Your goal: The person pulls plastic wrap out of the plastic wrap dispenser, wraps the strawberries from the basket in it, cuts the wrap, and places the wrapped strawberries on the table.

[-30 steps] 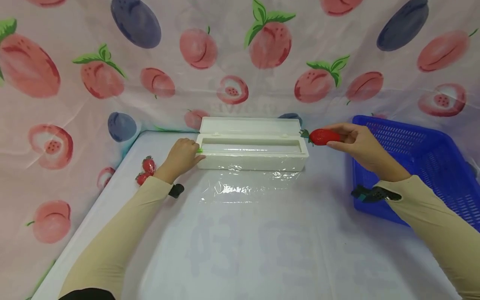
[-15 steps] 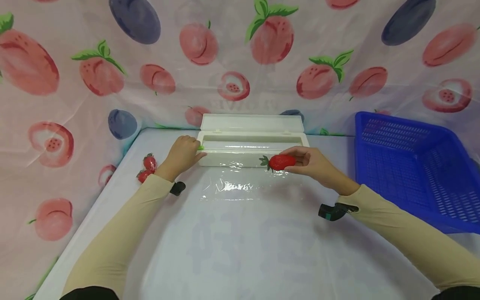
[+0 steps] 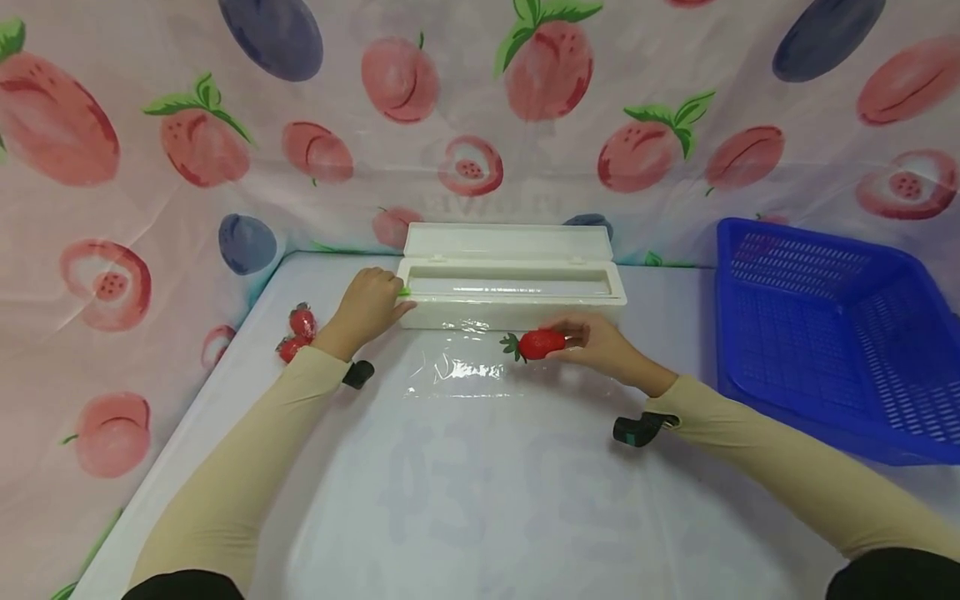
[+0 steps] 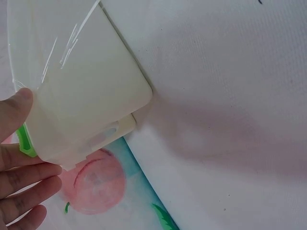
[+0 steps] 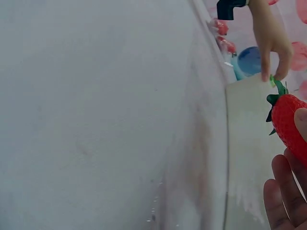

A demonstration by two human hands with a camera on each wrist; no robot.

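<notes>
A white cling film dispenser (image 3: 517,315) stands near the back of the table with its lid raised and a film roll inside. Clear film (image 3: 457,375) runs from its front onto the tabletop. My left hand (image 3: 367,304) grips the dispenser's left end, thumb in front, beside a small green slider (image 4: 26,141). Over the film, just in front of the dispenser, my right hand (image 3: 600,348) pinches a red toy-like strawberry (image 3: 542,343) by its tip, green leaves pointing left. Whether the strawberry touches the film cannot be told.
Film-wrapped strawberries (image 3: 297,333) lie left of my left wrist. At the right stands a blue plastic basket (image 3: 832,396) with slotted walls. A fruit-print cloth (image 3: 420,167) rises behind the white table (image 3: 465,500).
My right hand has carried the strawberry from beside the basket leftward and toward me, down over the film. The left hand has kept its hold on the dispenser.
</notes>
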